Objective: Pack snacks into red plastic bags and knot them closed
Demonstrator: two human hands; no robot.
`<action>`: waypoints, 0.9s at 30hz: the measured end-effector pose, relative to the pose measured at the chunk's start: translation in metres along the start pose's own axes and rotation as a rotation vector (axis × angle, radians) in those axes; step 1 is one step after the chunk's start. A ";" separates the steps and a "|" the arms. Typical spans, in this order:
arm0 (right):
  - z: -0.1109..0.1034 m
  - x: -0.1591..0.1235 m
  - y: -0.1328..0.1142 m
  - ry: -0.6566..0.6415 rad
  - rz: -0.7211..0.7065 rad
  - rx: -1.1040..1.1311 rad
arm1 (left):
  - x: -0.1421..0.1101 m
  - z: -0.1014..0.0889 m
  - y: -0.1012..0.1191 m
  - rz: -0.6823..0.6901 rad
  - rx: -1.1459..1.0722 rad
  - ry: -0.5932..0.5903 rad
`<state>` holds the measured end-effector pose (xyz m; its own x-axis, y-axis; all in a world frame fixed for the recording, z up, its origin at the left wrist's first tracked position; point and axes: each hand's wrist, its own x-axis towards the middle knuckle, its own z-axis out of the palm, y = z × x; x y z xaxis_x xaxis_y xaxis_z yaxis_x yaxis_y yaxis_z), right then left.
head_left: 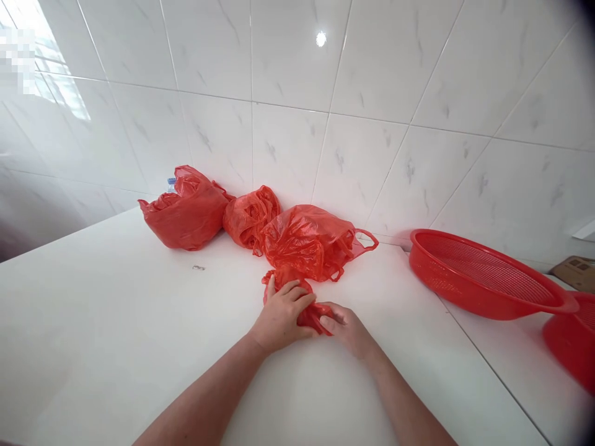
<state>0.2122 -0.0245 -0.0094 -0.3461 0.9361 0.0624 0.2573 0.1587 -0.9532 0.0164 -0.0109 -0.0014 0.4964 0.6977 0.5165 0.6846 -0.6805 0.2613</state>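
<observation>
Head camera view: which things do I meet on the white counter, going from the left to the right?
Left red bag → middle red bag → small red bag held by both hands → red colander → second red basin at the right edge.

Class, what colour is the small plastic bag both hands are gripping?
Red, clearest in the head view: small plastic bag, left hand, right hand.

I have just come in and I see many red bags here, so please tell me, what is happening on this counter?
A person works with both bare hands on a small red plastic bag on the white counter. The left hand lies over it and the right hand pinches its end. Three more red bags sit behind, against the tiled wall. A red colander stands to the right, untouched.
</observation>
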 end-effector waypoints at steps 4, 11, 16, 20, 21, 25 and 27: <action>0.004 0.007 0.009 0.298 -0.009 -0.069 | 0.001 -0.006 -0.024 -0.187 0.091 0.013; -0.002 0.040 0.034 0.568 -0.056 -0.445 | -0.012 -0.038 -0.083 -0.748 0.418 0.377; -0.007 0.060 0.038 0.593 -0.046 -0.796 | -0.013 -0.030 -0.087 -0.577 0.420 0.430; -0.007 0.064 0.039 0.539 -0.052 -0.868 | 0.001 0.003 -0.073 -0.219 0.250 0.198; -0.006 0.064 0.039 0.534 -0.068 -0.862 | 0.006 0.011 -0.069 -0.168 0.209 0.138; -0.006 0.060 0.037 0.533 -0.114 -0.809 | 0.033 0.041 -0.060 -0.170 0.086 -0.063; -0.004 0.058 0.034 0.529 -0.138 -0.781 | 0.047 0.052 -0.059 -0.286 0.075 -0.106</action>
<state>0.2048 0.0364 -0.0370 -0.0149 0.8835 0.4682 0.8410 0.2643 -0.4720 0.0272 0.0739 -0.0344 0.3283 0.8805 0.3421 0.8399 -0.4378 0.3207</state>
